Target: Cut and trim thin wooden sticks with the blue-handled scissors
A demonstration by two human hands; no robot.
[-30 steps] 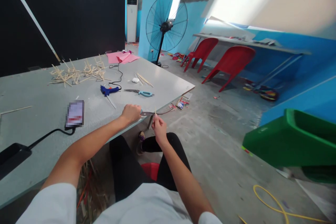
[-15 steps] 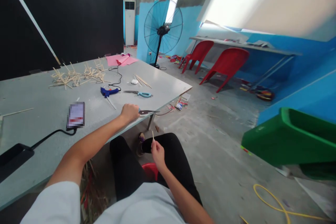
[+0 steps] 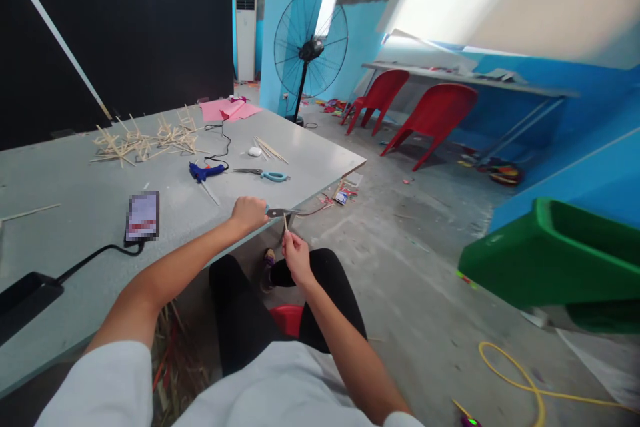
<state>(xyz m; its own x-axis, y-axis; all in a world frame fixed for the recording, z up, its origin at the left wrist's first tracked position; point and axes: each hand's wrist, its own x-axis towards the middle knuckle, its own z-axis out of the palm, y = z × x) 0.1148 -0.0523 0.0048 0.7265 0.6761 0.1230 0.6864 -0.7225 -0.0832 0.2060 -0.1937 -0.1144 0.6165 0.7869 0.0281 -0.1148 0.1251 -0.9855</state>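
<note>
My left hand [image 3: 249, 212] is closed round the handles of a pair of scissors [image 3: 281, 212] at the near edge of the grey table [image 3: 75, 213], blades pointing right. My right hand [image 3: 296, 255] pinches a short thin wooden stick [image 3: 285, 221] upright, its tip right at the scissor blades. Both hands hover past the table edge above my black-trousered knees.
On the table lie a blue glue gun [image 3: 205, 171], teal-handled scissors [image 3: 265, 175], a phone on a cable [image 3: 143, 215], heaps of wooden sticks [image 3: 145, 139] and pink paper [image 3: 229, 109]. A standing fan [image 3: 310, 47], red chairs [image 3: 435, 113], a green bin [image 3: 555, 260] and a yellow hose [image 3: 520, 380] occupy the floor.
My right hand dropped toward my lap with the stick, then rose again to bring its tip back to the scissor blades. The left hand stayed in place.
</note>
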